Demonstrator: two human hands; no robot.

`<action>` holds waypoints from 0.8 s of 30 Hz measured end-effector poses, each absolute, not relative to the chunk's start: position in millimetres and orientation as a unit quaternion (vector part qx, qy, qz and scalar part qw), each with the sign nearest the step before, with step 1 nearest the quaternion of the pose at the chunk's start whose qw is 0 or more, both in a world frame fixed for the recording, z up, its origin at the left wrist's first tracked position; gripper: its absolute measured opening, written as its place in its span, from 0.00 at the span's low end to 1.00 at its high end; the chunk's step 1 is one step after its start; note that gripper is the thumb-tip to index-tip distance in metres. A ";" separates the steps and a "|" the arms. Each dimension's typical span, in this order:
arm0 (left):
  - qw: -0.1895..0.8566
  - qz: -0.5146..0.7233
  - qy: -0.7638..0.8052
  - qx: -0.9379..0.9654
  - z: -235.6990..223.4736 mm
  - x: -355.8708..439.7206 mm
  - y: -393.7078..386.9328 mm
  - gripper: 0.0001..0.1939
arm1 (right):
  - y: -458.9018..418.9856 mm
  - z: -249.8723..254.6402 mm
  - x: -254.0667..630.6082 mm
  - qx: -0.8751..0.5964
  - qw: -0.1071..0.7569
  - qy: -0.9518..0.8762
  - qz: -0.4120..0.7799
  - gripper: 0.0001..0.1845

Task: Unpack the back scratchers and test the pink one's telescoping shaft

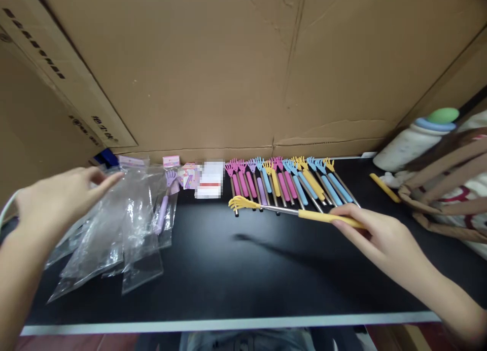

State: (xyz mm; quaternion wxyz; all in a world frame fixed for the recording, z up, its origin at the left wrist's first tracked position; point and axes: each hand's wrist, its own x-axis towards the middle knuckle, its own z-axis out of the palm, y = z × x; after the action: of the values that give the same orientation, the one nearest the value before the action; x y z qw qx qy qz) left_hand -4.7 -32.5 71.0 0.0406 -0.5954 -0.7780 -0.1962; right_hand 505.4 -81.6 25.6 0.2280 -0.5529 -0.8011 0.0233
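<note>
My right hand (pixel 375 234) grips a yellow back scratcher (pixel 319 216) by its handle and holds it above the black table. Its claw end points left, and its shadow falls on the tabletop below. My left hand (pixel 64 196) hovers over the left edge of a pile of clear plastic bags (pixel 104 234), thumb stretched out and apart from the bent fingers, with nothing visible in it. Beside the pile lies a purple back scratcher (pixel 163 214) in a clear bag with a pink header. Several pink, purple, blue and yellow back scratchers (pixel 283 183) form a row along the back.
A white label sheet (pixel 209 181) and a small printed card (pixel 189 176) lie between bags and row. Cardboard walls (pixel 247 72) close off the back. At right are a loose yellow handle-like piece (pixel 385 187), a green-topped bottle (pixel 414 138) and a brown-strapped bag (pixel 449 199).
</note>
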 end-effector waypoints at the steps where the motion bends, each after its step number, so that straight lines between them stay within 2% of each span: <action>1: 0.117 -0.150 -0.798 -0.572 80.2 7.5 -38.5 0.21 | -83.3 27.9 502.2 -0.540 0.234 -0.809 -0.003 0.14; 3: 0.185 -0.154 -0.734 -0.635 88.9 42.8 -50.4 0.25 | -86.0 31.8 490.2 -0.505 0.246 -0.826 -0.044 0.13; 5: 0.216 -0.209 -0.599 -0.742 82.4 87.2 -61.5 0.23 | -87.3 33.1 472.3 -0.465 0.257 -0.845 -0.066 0.12; 9: 0.187 -0.195 -0.349 -0.897 41.5 165.3 -78.9 0.14 | -86.5 25.9 432.8 -0.374 0.283 -0.878 -0.095 0.15; 11: 0.171 -0.178 -0.320 -0.915 23.6 184.3 -84.4 0.09 | -87.3 20.2 419.5 -0.343 0.279 -0.889 -0.120 0.18; 14: 0.168 -0.156 -0.302 -0.925 14.2 186.6 -93.1 0.14 | -93.9 14.6 411.1 -0.319 0.244 -0.907 -0.126 0.21; 17: 0.157 -0.150 -0.295 -0.931 22.3 175.6 -108.4 0.16 | -105.7 14.9 408.9 -0.292 0.223 -0.922 -0.123 0.24; 24: 0.134 -0.116 -0.302 -0.937 42.5 163.6 -143.5 0.17 | -129.0 25.9 409.4 -0.231 0.213 -0.935 -0.165 0.22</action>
State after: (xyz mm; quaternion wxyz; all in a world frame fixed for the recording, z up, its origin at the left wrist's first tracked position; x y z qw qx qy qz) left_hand 163.6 -143.5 42.5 0.1338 -0.9367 -0.3020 -0.1163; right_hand 409.4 -129.0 25.9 0.2130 -0.2308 -0.9350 -0.1645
